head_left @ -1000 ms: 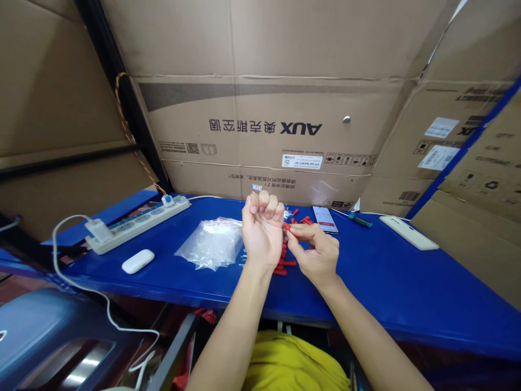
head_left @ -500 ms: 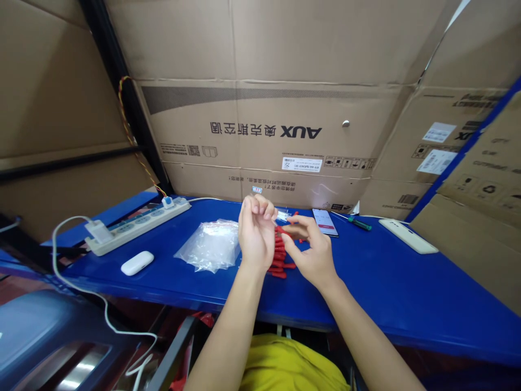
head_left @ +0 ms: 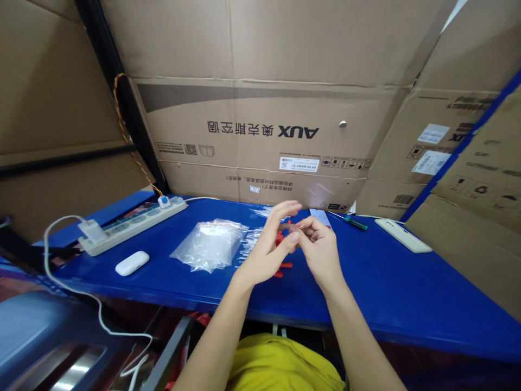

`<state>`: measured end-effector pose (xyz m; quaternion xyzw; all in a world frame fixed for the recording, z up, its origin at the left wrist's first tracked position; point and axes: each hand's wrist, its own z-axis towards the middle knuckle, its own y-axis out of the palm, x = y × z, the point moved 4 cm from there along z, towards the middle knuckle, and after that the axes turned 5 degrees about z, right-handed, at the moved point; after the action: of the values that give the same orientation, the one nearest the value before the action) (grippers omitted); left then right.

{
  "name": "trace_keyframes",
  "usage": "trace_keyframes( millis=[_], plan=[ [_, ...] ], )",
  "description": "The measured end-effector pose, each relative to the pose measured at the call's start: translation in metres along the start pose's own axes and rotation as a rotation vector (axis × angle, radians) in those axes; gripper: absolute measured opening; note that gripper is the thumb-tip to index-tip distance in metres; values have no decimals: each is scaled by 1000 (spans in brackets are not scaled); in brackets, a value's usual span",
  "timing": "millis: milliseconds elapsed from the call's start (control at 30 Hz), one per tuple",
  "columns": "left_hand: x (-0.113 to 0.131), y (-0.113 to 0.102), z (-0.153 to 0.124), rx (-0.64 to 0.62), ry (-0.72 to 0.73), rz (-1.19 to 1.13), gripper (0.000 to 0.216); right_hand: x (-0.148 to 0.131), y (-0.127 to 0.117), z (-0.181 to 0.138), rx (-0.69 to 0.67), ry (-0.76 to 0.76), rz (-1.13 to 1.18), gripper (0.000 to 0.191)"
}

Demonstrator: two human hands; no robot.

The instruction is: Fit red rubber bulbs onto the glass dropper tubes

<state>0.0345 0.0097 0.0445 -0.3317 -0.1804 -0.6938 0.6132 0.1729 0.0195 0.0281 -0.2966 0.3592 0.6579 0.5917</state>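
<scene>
My left hand (head_left: 271, 244) is raised over the blue table (head_left: 391, 282), thumb and forefinger pinched together against my right hand's fingertips, the other fingers stretched up. My right hand (head_left: 319, 247) is curled shut, pinching something small that I cannot make out. Both hands hover over a heap of small red pieces (head_left: 280, 267), mostly hidden behind them. A pile of clear plastic bags (head_left: 209, 244) lies just left of my left hand.
A white power strip (head_left: 130, 225) with a plugged-in charger and a white earbud case (head_left: 132, 262) sit at the left. A phone (head_left: 319, 216), a green screwdriver (head_left: 356, 222) and a white flat device (head_left: 402, 234) lie behind. Cardboard boxes (head_left: 260, 136) wall the back.
My left hand has tipped forward and lowered, its fist opening to a pinch with fingers stretched. My right hand has moved slightly right. The red piece seen between the fingers no longer shows.
</scene>
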Motion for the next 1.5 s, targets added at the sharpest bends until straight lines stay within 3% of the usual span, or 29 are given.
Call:
trace_keyframes(
  millis=[67,133,200,267,367,467,567,733,1067,1267,1433,1500],
  plan=[
    [-5,-13,-7,65,-84,110,50,1,-4,2,34,32,53,36],
    [-12,-25,-13,34,-190,270,28,1,-7,4,28,57,73,38],
    [-18,-36,-19,12,-279,318,23,0,-7,4,-43,82,52,39],
    [-23,-45,-25,56,-325,216,27,-1,-5,2,-177,96,-46,35],
    [-30,-49,-36,72,-356,124,31,-2,-2,-4,-365,7,-359,22],
    [-35,-52,-48,84,-364,131,37,0,5,-12,-493,-142,-637,29],
    [-35,-58,-60,88,-347,226,38,6,13,-20,-595,-188,-767,32],
    [-30,-68,-72,-7,-289,447,35,12,20,-27,-688,-164,-848,29],
    [-27,-66,-73,-89,-204,491,32,15,19,-28,-721,-164,-902,29],
    [-25,-62,-72,-39,-220,396,33,15,18,-27,-693,-172,-821,29],
    [-20,-58,-45,-23,-221,155,47,3,8,-19,-602,-137,-684,31],
    [-18,-61,-23,86,-221,51,56,-3,1,-15,-545,-137,-654,31]
  ],
)
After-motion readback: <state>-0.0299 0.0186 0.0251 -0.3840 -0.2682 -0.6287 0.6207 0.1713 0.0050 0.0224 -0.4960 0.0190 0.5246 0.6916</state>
